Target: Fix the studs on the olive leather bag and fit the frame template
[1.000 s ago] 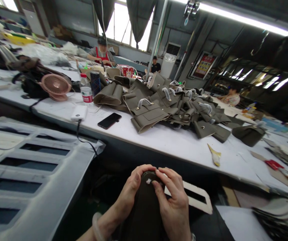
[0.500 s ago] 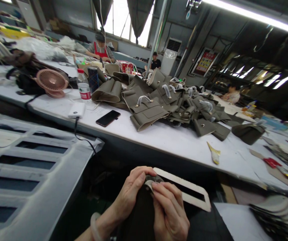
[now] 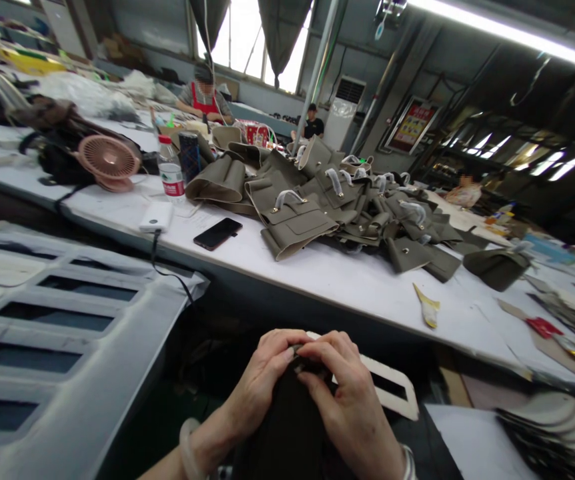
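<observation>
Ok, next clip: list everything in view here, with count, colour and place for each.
dark leather piece: one, dark brown, bottom centre, held in both hands
cut-out template: one, cream, just behind the hands
olive bags: a pile, count unclear, olive, middle of the table
table: one, white top, across the middle
phone: one, black, table left of the pile
power bank: one, white, beside the phone
water bottle: one, clear with red label, behind the power bank
fan: one, pink, table left
people: two clearly visible, seated far back
left hand: on the piece's top edge
right hand: pinching the same edge
</observation>
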`<state>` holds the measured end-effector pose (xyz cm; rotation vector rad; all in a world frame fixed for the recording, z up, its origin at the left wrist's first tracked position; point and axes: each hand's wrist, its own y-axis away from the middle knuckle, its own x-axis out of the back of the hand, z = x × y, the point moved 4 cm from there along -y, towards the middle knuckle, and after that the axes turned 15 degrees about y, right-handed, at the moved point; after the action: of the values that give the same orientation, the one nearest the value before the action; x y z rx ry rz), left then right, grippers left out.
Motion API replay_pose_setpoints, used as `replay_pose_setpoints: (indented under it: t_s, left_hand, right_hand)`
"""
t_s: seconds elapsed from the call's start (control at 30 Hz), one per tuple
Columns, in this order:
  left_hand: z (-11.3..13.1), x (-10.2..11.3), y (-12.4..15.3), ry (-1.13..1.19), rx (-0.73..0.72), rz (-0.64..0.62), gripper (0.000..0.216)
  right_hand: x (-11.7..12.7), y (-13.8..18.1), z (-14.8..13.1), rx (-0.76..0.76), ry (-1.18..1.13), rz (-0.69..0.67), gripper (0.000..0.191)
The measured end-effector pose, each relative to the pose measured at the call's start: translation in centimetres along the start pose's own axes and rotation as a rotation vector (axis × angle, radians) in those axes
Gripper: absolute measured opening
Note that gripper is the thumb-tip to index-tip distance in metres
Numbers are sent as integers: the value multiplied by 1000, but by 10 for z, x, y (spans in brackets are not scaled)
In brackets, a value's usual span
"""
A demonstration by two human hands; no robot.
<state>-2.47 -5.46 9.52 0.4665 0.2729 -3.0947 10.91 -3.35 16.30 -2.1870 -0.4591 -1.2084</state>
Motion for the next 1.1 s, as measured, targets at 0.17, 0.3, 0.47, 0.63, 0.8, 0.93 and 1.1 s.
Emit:
replay_pose_setpoints:
  t_s: [0.17, 0.3, 0.47, 0.63, 0.8, 0.93, 1.1]
  left_hand:
    - [2, 1, -1, -26, -30, -44, 36]
    - [3, 2, -3, -23, -42, -63, 37]
    - [6, 1, -3, -72, -35, -88, 36]
    - [9, 0, -5, -104, -41, -73, 35]
    - [12, -4, -5, -142, -43, -58, 26]
    - [16, -8, -4, -178, -61, -39, 24]
    - [3, 0, -5, -201, -39, 3, 26]
  right_hand:
    - [3, -4, 3, -51, 7, -148, 32]
    - [6, -9, 4, -26, 8, -216, 34]
    - [10, -11, 3, 41, 20, -234, 32]
    - [12, -4, -1, 168, 7, -93, 27]
    - [9, 4, -3, 260, 68, 25, 21]
    - [14, 9, -4, 379, 79, 54, 23]
    - [-1, 34, -20, 556, 171, 160, 21]
